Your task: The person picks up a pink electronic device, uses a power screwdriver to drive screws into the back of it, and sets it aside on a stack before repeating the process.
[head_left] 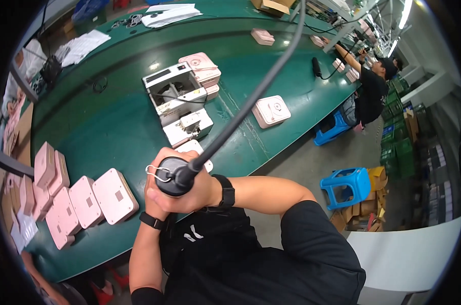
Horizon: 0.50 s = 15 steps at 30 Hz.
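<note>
The table point(113, 127) is dark green. Pale pink cases point(83, 201) lie at lower left, each with a small grey grille patch. The fixture point(174, 94) at centre is white and grey. The tool point(172, 178) is black with a grey cable point(251, 101). At right, the stool point(345, 185) is bright blue.
</note>
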{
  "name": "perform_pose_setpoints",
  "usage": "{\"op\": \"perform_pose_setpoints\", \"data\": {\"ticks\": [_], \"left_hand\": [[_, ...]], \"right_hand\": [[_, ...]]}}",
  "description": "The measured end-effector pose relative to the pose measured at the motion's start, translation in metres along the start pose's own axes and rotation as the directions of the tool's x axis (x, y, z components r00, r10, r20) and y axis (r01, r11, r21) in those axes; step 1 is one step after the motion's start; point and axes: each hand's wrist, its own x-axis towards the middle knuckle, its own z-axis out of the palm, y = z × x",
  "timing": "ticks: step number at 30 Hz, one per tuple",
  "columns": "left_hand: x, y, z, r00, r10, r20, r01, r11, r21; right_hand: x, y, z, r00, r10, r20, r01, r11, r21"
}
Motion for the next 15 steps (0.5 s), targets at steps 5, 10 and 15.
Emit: {"op": "perform_pose_setpoints", "data": {"ticks": [5,10,15], "left_hand": [[0.021,0.057,-0.014,0.988,0.035,0.149,-0.039,0.999,0.026],[-0.029,0.048,-0.048,0.957,-0.236,0.167,0.263,0.951,-0.163],[-0.028,0.081,-0.070,0.724,-0.495,0.481,0.549,-0.009,-0.836]], "right_hand": [[0.019,-0.019,-0.020,0.996,-0.086,0.009,0.087,0.993,-0.086],[0.015,-0.091,-0.093,0.987,0.086,-0.135,0.027,0.742,0.670],[-0.030,-0.084,-0.174,0.849,0.146,-0.507,0.057,0.930,0.364]]}}
